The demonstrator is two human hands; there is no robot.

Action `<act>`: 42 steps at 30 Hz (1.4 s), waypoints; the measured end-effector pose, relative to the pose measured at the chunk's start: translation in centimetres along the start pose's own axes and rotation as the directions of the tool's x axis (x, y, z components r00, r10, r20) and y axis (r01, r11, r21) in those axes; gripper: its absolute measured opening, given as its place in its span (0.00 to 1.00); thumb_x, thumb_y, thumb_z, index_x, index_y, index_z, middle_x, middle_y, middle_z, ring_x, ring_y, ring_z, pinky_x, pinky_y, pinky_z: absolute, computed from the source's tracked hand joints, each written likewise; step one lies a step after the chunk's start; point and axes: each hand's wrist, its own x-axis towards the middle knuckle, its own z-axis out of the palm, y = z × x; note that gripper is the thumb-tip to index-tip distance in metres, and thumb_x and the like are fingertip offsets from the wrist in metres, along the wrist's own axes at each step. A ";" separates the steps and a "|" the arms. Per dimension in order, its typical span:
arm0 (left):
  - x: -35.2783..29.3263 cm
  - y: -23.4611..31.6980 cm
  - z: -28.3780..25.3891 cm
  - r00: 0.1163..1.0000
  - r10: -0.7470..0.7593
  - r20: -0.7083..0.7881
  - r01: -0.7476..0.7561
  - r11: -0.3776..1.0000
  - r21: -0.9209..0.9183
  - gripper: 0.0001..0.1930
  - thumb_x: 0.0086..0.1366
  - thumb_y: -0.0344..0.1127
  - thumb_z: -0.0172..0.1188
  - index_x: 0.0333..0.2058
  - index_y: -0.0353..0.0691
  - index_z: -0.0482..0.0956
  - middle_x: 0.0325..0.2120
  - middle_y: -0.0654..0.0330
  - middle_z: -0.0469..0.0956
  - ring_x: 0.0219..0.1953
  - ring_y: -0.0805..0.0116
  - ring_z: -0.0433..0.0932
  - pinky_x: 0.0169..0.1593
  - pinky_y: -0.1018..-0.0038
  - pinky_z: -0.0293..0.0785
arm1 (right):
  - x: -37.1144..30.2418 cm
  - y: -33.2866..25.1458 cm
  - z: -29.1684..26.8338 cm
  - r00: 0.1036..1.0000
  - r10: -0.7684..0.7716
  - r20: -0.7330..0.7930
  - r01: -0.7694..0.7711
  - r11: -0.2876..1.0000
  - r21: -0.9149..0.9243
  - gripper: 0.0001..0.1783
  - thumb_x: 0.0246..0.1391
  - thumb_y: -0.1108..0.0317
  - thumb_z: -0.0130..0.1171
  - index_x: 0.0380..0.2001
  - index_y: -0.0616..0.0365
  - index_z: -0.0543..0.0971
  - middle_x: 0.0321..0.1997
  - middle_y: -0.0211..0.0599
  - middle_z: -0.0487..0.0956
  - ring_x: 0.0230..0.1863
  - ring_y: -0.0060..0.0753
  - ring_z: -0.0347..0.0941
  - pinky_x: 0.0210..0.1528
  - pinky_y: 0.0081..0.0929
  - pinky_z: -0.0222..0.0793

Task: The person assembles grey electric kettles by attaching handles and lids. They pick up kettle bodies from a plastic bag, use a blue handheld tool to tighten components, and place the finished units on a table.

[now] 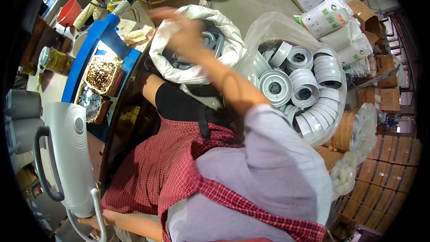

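Observation:
My left hand (pixel 96 220) is at the lower end of a long white appliance housing (pixel 74 152), its fingers curled under it and partly hidden behind a pale loop-shaped handle (pixel 99 206). The housing has ring-shaped grooves near its top and a dark grey side handle (pixel 41 161). My right arm stretches forward, and the right hand (pixel 181 36) is smeared by motion over a white woven sack (pixel 163 60). Grey plastic parts (pixel 210 40) lie in that sack. Whether the right hand holds anything does not show.
Beside the sack, a clear plastic bag (pixel 264 24) holds several round white plastic parts (pixel 275 87). A blue bench frame (pixel 87 47) carries bins of brass-coloured screws (pixel 102 74) and silvery small parts (pixel 91 99). Full sacks (pixel 324 18) and stacked cartons (pixel 380 175) stand to the right.

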 end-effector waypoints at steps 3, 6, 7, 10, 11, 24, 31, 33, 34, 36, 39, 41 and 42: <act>-1.9 2.3 1.0 0.997 -0.036 -0.071 0.046 0.987 0.154 0.30 0.72 0.48 0.37 0.48 0.17 0.67 0.45 0.37 0.74 0.46 0.47 0.77 0.44 0.52 0.83 | -5.4 -3.3 -22.1 0.803 -0.030 -0.596 -0.481 0.558 -0.676 0.22 0.51 0.65 0.61 0.49 0.63 0.75 0.45 0.46 0.78 0.46 0.39 0.75 0.50 0.33 0.69; -2.0 0.9 3.7 0.990 -0.132 0.041 0.127 0.986 0.112 0.29 0.71 0.48 0.39 0.50 0.19 0.67 0.46 0.38 0.73 0.47 0.48 0.77 0.47 0.55 0.82 | -16.6 -3.7 -43.1 0.762 -0.301 -0.573 -0.629 -0.133 -0.766 0.33 0.45 0.56 0.66 0.51 0.65 0.70 0.52 0.54 0.72 0.52 0.53 0.69 0.53 0.43 0.66; -1.7 1.4 3.3 0.990 -0.132 0.052 0.125 0.986 0.112 0.29 0.71 0.48 0.39 0.50 0.20 0.67 0.47 0.38 0.73 0.47 0.48 0.77 0.48 0.56 0.81 | -18.3 -3.5 -44.6 0.711 -0.342 -0.614 -0.700 -0.261 -0.665 0.39 0.43 0.52 0.68 0.53 0.66 0.68 0.55 0.56 0.70 0.55 0.54 0.67 0.54 0.44 0.65; -0.8 1.7 0.2 0.989 -0.143 0.024 0.140 0.984 0.112 0.28 0.71 0.48 0.41 0.52 0.23 0.67 0.47 0.40 0.73 0.47 0.50 0.76 0.49 0.58 0.80 | -16.1 -1.2 -42.4 0.465 -0.092 -0.881 -0.869 -0.238 -0.434 0.52 0.38 0.42 0.69 0.57 0.70 0.63 0.56 0.61 0.70 0.55 0.56 0.70 0.56 0.41 0.66; -0.3 0.8 -0.3 0.987 -0.161 0.021 0.158 0.982 0.108 0.28 0.71 0.48 0.41 0.52 0.24 0.67 0.47 0.41 0.73 0.47 0.51 0.76 0.49 0.59 0.80 | -16.3 -0.4 -42.8 0.384 -0.054 -0.922 -0.903 -0.230 -0.362 0.61 0.33 0.37 0.69 0.62 0.69 0.57 0.59 0.62 0.68 0.59 0.57 0.67 0.59 0.44 0.63; -2.7 -4.2 -17.5 0.984 -0.122 -0.127 0.097 0.978 -0.183 0.23 0.73 0.50 0.40 0.52 0.35 0.68 0.46 0.57 0.74 0.46 0.66 0.73 0.50 0.69 0.72 | -3.8 -13.0 -18.1 0.926 0.362 -0.105 -0.377 0.891 -0.252 0.41 0.43 0.64 0.69 0.59 0.65 0.63 0.50 0.50 0.72 0.47 0.44 0.73 0.51 0.36 0.71; -7.9 -6.1 -10.1 0.930 -0.355 0.097 0.330 0.685 -0.649 0.21 0.73 0.50 0.40 0.50 0.40 0.71 0.44 0.60 0.76 0.44 0.67 0.75 0.49 0.72 0.73 | -2.4 -10.5 16.4 0.685 -0.298 0.665 0.456 0.887 -0.072 0.47 0.34 0.54 0.73 0.57 0.69 0.69 0.44 0.45 0.69 0.44 0.43 0.67 0.48 0.35 0.66; -7.4 -7.3 -12.1 0.917 -0.372 0.142 0.353 0.596 -0.721 0.21 0.73 0.49 0.40 0.49 0.39 0.72 0.42 0.60 0.77 0.43 0.67 0.76 0.48 0.72 0.74 | -2.7 -10.3 19.2 0.655 -0.398 0.642 0.463 0.883 0.075 0.46 0.33 0.53 0.74 0.55 0.70 0.71 0.44 0.46 0.68 0.44 0.42 0.67 0.48 0.35 0.66; -7.9 -4.7 -10.8 0.920 -0.369 0.135 0.360 0.654 -0.665 0.20 0.73 0.49 0.41 0.49 0.39 0.72 0.42 0.60 0.77 0.42 0.67 0.77 0.47 0.72 0.74 | -2.3 -10.6 19.6 0.608 -0.430 0.668 0.515 0.853 0.080 0.47 0.33 0.52 0.73 0.54 0.72 0.71 0.44 0.47 0.68 0.43 0.40 0.66 0.45 0.32 0.66; -7.6 -3.1 -11.3 0.931 -0.356 0.082 0.316 0.671 -0.671 0.20 0.72 0.49 0.41 0.49 0.39 0.72 0.42 0.60 0.77 0.42 0.67 0.76 0.47 0.72 0.74 | -2.5 -10.9 20.6 0.558 -0.468 0.685 0.488 0.853 0.186 0.47 0.33 0.52 0.73 0.54 0.73 0.71 0.44 0.47 0.68 0.41 0.39 0.66 0.43 0.31 0.66; -7.7 -3.3 -13.1 0.972 -0.215 -0.090 0.162 0.901 -0.401 0.20 0.72 0.47 0.42 0.50 0.39 0.72 0.42 0.59 0.77 0.43 0.68 0.77 0.47 0.72 0.75 | -3.0 -11.0 21.8 0.515 -0.487 0.705 0.435 0.857 0.275 0.47 0.33 0.50 0.72 0.53 0.74 0.72 0.44 0.47 0.68 0.40 0.37 0.65 0.39 0.29 0.65; -7.6 -3.0 -14.3 0.973 -0.156 -0.171 0.108 0.959 -0.260 0.20 0.72 0.48 0.42 0.50 0.38 0.72 0.42 0.59 0.77 0.43 0.68 0.77 0.47 0.72 0.75 | -3.1 -11.1 22.3 0.491 -0.483 0.725 0.406 0.863 0.300 0.47 0.34 0.49 0.72 0.53 0.74 0.72 0.44 0.47 0.68 0.40 0.38 0.66 0.40 0.30 0.65; -7.6 -2.9 -14.7 0.968 -0.128 -0.215 0.080 0.973 -0.218 0.21 0.72 0.48 0.42 0.50 0.38 0.72 0.43 0.58 0.77 0.43 0.68 0.77 0.47 0.72 0.75 | -3.4 -11.1 22.7 0.499 -0.464 0.732 0.379 0.876 0.297 0.47 0.35 0.47 0.71 0.53 0.74 0.72 0.44 0.48 0.69 0.41 0.39 0.66 0.42 0.31 0.66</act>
